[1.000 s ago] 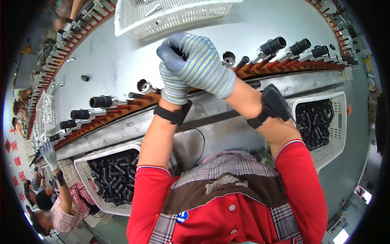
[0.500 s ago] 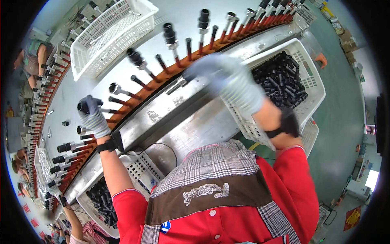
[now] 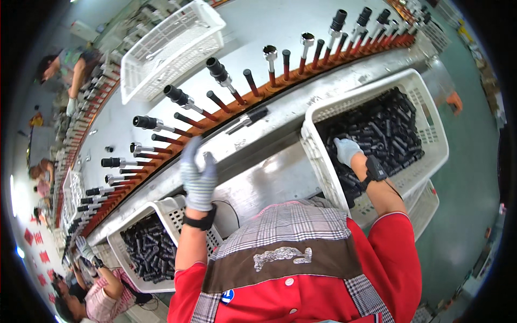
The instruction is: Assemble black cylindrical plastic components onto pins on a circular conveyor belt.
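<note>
Has right hand (image 3: pixel 350 151), in pale fabric glove, among matt black tubes (image 3: pixel 385 129) heaped inside slotted white plastic basket (image 3: pixel 435 141), just off the worktop's (image 3: pixel 291 103) near edge; cannot tell whether spread or pinching in that grip, with fingertips hidden. Holds left hand (image 3: pixel 198 177), in striped knit glove, near same dull metal edge: grip spread, thumb apart, fingers blurred. Note black-and-metal cylinder (image 3: pixel 246 120) lying on that edge, beside orange-brown strip (image 3: pixel 291 79) lined with slim rods (image 3: pixel 250 82) and shiny notched metal cups (image 3: pixel 270 53).
</note>
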`<state>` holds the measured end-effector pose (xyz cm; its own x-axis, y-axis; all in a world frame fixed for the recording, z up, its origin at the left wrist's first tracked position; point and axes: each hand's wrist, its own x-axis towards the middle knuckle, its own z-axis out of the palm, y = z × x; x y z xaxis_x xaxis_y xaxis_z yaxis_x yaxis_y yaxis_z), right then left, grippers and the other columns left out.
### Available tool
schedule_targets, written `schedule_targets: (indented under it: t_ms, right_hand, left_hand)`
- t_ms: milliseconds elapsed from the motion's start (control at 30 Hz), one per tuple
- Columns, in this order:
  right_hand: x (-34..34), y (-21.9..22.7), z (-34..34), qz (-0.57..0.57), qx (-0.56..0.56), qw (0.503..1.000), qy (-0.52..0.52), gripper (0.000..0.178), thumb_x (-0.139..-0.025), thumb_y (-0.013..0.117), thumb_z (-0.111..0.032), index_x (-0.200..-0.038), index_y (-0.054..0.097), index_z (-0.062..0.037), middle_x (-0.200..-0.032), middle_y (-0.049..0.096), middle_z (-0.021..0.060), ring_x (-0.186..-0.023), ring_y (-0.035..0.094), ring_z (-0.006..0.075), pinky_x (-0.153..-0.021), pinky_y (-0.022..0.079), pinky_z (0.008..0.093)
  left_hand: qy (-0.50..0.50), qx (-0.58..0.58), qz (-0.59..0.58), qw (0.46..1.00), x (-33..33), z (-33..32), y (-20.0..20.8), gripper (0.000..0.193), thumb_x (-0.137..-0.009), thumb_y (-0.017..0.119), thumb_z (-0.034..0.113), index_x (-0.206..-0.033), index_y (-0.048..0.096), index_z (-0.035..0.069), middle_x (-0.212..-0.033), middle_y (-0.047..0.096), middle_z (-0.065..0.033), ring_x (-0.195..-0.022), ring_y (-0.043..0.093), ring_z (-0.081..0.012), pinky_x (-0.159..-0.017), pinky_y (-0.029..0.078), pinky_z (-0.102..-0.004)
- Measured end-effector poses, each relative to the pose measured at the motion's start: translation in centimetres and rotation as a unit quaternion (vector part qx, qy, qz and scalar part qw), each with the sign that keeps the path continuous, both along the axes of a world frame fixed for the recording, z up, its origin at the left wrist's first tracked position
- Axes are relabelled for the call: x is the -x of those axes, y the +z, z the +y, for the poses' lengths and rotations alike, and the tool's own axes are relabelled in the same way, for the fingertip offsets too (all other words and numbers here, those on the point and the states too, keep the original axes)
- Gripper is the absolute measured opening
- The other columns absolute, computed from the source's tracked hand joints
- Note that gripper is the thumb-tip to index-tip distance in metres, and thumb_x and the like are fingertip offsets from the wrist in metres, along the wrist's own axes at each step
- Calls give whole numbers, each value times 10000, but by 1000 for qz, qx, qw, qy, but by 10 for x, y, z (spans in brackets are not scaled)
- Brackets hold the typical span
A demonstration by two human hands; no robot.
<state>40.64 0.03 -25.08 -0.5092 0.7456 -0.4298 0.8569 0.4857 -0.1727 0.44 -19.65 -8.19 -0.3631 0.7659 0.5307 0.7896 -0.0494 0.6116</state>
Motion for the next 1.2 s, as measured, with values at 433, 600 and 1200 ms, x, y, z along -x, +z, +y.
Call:
schedule_targets:
  t_ms: [433, 600, 1200]
  right_hand:
    - [103, 235, -76, 446, -6, 895, -23, 538, -748, 732, -247, -1204, 548, -27, -1003, 658, 207, -874, 638, 398, -770, 524, 432]
    - [111, 208, -94, 460, -44, 884, -77, 602, -754, 723, -242, -1289, 481, -109, -1017, 647, 206, -854, 642, 397, -742, 528, 452]
    - [65, 223, -67, 516, -48, 845, -134, 302, -882, 618, -76, -1174, 597, -2, -881, 686, 164, -792, 684, 285, -710, 536, 340]
  left_hand:
    - [-293, 189, -604, 716, -150, 77, 38, 630, -844, 719, 172, -1368, 412, 5, -1228, 579, -116, -1103, 544, -150, -938, 470, -295]
    - [-338, 183, -653, 652, -141, 91, 42, 387, -899, 677, 236, -1192, 583, 1, -1036, 668, -60, -957, 610, -131, -903, 485, -278]
    - [-336, -7, -560, 757, -201, 326, 73, 165, -846, 719, 172, -874, 618, 44, -743, 603, -2, -651, 542, -82, -614, 464, -239]
